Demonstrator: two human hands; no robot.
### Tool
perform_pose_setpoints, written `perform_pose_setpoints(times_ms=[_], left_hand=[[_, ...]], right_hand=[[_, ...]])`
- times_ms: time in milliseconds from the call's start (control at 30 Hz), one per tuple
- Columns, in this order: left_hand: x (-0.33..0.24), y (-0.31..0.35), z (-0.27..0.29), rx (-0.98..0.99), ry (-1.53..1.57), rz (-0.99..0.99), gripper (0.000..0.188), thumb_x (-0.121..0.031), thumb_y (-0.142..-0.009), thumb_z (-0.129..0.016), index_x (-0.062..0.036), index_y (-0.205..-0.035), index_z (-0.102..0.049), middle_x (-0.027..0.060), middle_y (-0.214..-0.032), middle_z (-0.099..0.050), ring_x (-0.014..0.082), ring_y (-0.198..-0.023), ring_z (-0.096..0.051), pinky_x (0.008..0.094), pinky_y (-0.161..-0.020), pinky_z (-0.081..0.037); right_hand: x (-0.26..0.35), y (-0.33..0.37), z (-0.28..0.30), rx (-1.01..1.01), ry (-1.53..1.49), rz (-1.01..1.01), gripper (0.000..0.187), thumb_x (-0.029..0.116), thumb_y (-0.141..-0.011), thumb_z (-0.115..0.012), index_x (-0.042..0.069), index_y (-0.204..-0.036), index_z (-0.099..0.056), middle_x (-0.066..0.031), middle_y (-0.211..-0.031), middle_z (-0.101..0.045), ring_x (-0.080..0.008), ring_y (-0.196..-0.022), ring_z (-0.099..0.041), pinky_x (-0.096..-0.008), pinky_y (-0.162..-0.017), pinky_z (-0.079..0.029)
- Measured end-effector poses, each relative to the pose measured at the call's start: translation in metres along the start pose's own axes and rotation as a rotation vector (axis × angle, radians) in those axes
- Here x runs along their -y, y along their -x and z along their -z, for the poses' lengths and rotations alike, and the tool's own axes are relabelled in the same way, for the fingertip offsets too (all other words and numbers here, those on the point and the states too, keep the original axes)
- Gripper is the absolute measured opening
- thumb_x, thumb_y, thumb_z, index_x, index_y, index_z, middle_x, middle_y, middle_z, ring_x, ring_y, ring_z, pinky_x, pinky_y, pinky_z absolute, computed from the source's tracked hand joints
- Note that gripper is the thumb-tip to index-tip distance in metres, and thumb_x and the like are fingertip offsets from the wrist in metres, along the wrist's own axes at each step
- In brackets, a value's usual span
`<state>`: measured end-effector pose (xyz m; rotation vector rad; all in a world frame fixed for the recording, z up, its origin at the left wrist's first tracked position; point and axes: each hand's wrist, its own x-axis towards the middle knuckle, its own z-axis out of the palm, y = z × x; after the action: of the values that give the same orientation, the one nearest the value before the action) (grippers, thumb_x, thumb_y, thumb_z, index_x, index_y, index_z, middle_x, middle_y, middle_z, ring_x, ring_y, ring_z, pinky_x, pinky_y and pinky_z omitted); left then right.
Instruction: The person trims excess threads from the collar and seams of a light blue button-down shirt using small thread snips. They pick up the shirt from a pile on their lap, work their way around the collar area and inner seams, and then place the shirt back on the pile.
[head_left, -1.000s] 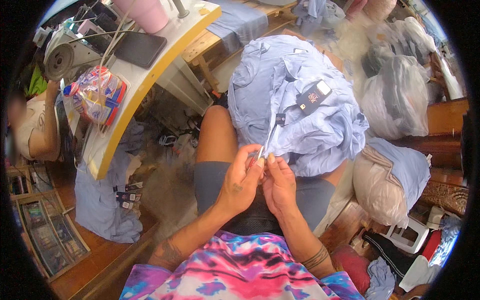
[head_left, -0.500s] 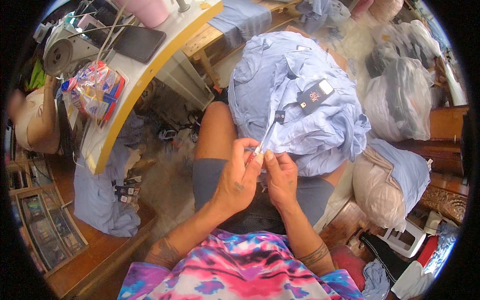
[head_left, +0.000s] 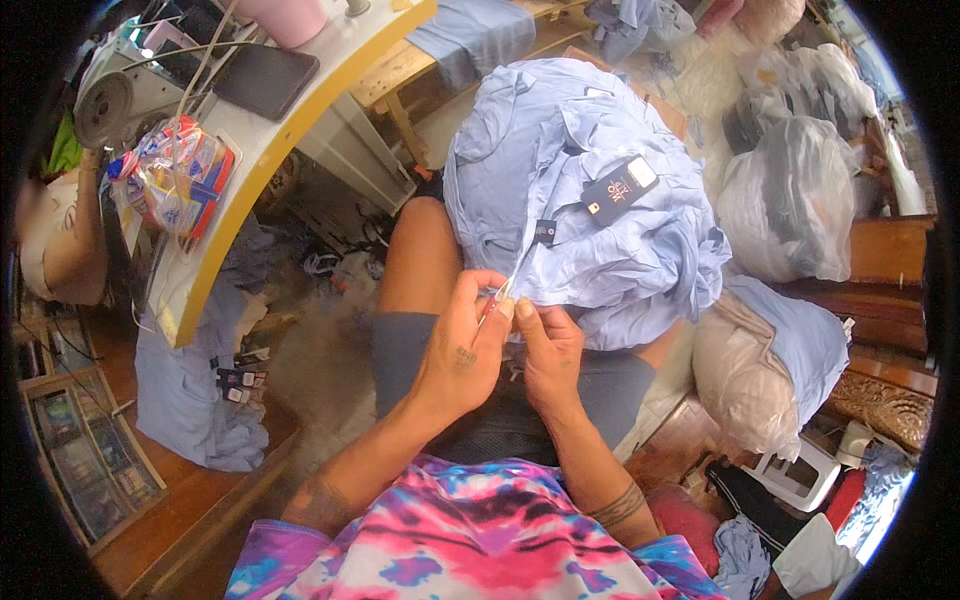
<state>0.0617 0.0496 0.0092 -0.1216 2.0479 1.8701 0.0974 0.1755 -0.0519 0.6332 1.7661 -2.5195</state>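
Observation:
A large heap of light blue cloth garments (head_left: 580,140) rests over my lap. On it lie a black paper hang tag (head_left: 620,190) and a small black label (head_left: 545,231), beside a pale strip of cloth that runs down to my fingers. My left hand (head_left: 462,345) is closed, with a thin red tool (head_left: 488,307) between thumb and fingers; its tip is too small to make out. Close beside it, my right hand (head_left: 552,358) pinches the near edge of the garment. The two thumbs almost touch.
At left a white table with a yellow edge (head_left: 245,185) carries a phone (head_left: 266,82), a plastic-wrapped package (head_left: 175,180) and a pink container (head_left: 280,20). A person (head_left: 75,230) sits beyond it. Filled plastic bags (head_left: 790,200) and a cloth-topped sack (head_left: 745,370) stand at right.
The whole view has shifted slightly, so everything sits a little further left. My hands keep their pinch at the garment edge, and the left hand's wrist has turned slightly.

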Motion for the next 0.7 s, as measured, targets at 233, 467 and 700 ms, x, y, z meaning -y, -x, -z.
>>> perform_pose_setpoints(times_ms=[233, 467, 700], left_hand=[[0.004, 0.002, -0.006, -0.056, -0.064, -0.108, 0.025, -0.015, -0.103, -0.053, -0.0006, -0.123, -0.051, 0.0008, -0.079, -0.059, 0.0069, -0.07, -0.05, 0.0265, -0.062, -0.042], [-0.003, 0.005, 0.001, -0.044, -0.142, -0.105, 0.025, -0.015, -0.103, -0.054, -0.0011, -0.123, -0.051, 0.0015, -0.078, -0.059, 0.0084, -0.07, -0.051, 0.0276, -0.063, -0.043], [-0.004, 0.003, 0.003, -0.033, -0.036, -0.098, 0.025, -0.015, -0.103, -0.053, -0.001, -0.123, -0.05, 0.0056, -0.082, -0.06, 0.0122, -0.072, -0.054, 0.03, -0.064, -0.044]], right_hand=[[0.001, 0.0, 0.001, 0.024, -0.089, -0.042, 0.022, 0.018, -0.102, -0.066, -0.003, -0.106, -0.072, -0.0051, -0.099, -0.073, -0.0093, -0.089, -0.065, -0.0254, -0.081, -0.052], [0.009, -0.001, 0.004, 0.068, 0.039, 0.056, 0.022, 0.016, -0.102, -0.067, -0.004, -0.105, -0.072, -0.0059, -0.098, -0.074, -0.0093, -0.088, -0.065, -0.0257, -0.083, -0.053], [0.008, -0.001, 0.014, 0.08, 0.182, 0.032, 0.022, 0.017, -0.1, -0.069, -0.004, -0.099, -0.072, -0.0051, -0.093, -0.073, -0.0072, -0.084, -0.063, -0.0229, -0.076, -0.05]])
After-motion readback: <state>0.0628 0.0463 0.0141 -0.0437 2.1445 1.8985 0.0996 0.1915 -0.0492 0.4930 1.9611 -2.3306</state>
